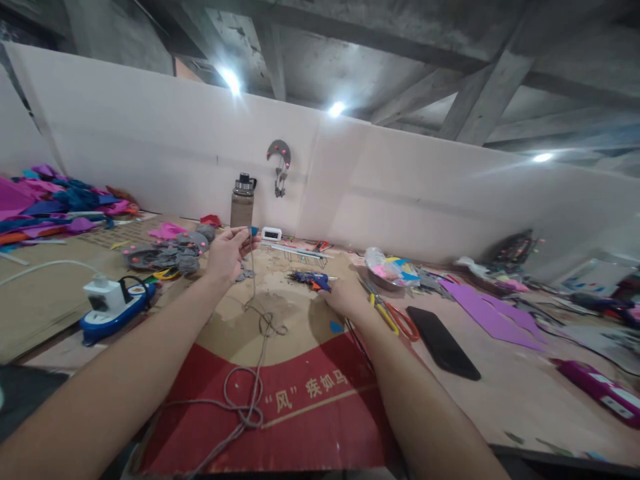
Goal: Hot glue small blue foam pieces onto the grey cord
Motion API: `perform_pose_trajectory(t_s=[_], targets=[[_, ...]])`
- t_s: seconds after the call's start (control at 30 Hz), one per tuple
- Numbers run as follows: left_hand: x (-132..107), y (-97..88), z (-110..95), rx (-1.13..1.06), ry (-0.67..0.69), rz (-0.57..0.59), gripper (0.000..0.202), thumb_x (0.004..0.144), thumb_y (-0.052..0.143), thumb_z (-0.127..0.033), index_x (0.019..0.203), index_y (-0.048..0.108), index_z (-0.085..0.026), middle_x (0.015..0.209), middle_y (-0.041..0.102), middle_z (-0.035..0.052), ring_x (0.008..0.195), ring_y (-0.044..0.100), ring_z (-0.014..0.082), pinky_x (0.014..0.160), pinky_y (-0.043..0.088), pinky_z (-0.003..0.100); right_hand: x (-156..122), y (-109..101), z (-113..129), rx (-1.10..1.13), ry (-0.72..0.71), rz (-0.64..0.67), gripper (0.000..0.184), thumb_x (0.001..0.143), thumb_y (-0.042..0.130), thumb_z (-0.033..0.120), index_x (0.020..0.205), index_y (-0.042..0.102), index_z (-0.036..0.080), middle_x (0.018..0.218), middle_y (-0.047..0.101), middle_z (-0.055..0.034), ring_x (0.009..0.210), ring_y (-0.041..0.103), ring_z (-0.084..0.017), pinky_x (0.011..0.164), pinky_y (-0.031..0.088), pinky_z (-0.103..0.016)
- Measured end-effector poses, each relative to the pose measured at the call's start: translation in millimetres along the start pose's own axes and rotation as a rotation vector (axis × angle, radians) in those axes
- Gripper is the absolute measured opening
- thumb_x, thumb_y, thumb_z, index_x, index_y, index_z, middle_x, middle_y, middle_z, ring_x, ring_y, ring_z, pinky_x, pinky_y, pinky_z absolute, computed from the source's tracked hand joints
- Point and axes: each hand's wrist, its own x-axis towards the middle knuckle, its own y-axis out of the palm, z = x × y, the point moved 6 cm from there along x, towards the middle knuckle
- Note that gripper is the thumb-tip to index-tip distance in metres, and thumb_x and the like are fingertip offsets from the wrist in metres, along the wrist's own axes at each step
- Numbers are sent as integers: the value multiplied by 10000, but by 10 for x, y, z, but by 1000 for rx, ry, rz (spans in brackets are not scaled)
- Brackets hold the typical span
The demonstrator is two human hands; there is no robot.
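My left hand is raised over the cardboard, thumb and fingers pinched on a grey cord. A small blue piece shows at those fingertips; how it meets the cord is too small to tell. From the hand the cord drops and lies in loose loops over the red-and-brown cardboard. Lower and to the right, my right hand is closed around the handle end of a blue glue gun, whose grip is partly hidden. A blue scrap lies near my right wrist.
Scissors, a black phone and purple sheet lie right of my arm. A power strip sits left, by grey felt pieces. A bottle stands against the white partition; a bowl holds bagged bits.
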Motion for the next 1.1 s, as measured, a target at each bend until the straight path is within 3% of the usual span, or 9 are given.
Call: perform_pose_trajectory(t_s=[0.13,0.23,0.33,0.43,0.57,0.67,0.8,0.97,1.1], targets=[[-75,61,53,5,-75,4,107,664,649,-162,733,581,-115,652,628,30,630,627,110,605,503,208,45,242,-96,89,57,35,200,672,558,195,827,653,114,849,663,-170,754,620,-218,602,395,-253],[-126,88,98,74,-118,22,152,651,664,-207,753,592,-120,653,621,29,579,600,103,517,466,190,95,319,-133,170,103,29,206,682,517,229,789,651,115,764,663,-157,654,613,-211,529,381,-259],[-150,86,133,136,-113,17,176,616,691,-235,719,598,-127,575,571,-9,490,525,66,436,382,159,135,296,-132,276,124,20,183,685,500,276,691,634,151,652,646,-105,574,585,-184,491,364,-252],[-137,60,164,140,-101,-7,184,584,711,-242,673,599,-126,557,547,-22,482,482,50,459,373,161,148,209,-135,388,154,-24,181,665,507,310,638,596,155,576,604,-74,522,550,-171,465,354,-252],[-101,11,205,143,-126,-32,196,573,716,-258,673,603,-134,583,555,-23,496,477,49,480,371,168,146,66,-132,555,162,-159,289,686,444,324,886,543,140,752,618,-61,617,565,-161,493,403,-242],[-109,5,221,146,-154,-34,212,555,725,-266,669,597,-142,564,545,-33,489,477,48,478,366,168,110,17,-32,813,79,-208,333,696,414,263,1017,456,186,971,601,-58,700,570,-128,562,458,-240],[-161,32,241,179,-195,-33,235,543,736,-290,658,594,-142,548,542,-33,480,482,49,456,353,165,3,92,228,1309,-26,-22,268,655,475,202,923,486,208,925,598,-35,643,554,-93,594,481,-238],[-169,48,275,186,-189,-10,236,541,742,-298,628,588,-141,553,537,-30,478,481,47,429,323,162,-169,-43,462,1374,-196,-45,365,659,514,199,1016,440,218,1009,588,-23,717,561,-106,563,491,-227],[-152,34,293,202,-180,-2,227,547,738,-292,633,592,-141,551,540,-28,489,486,53,437,324,168,-301,-167,572,1194,-304,-88,283,711,480,217,992,446,203,969,596,-19,583,517,-81,498,450,-213]])
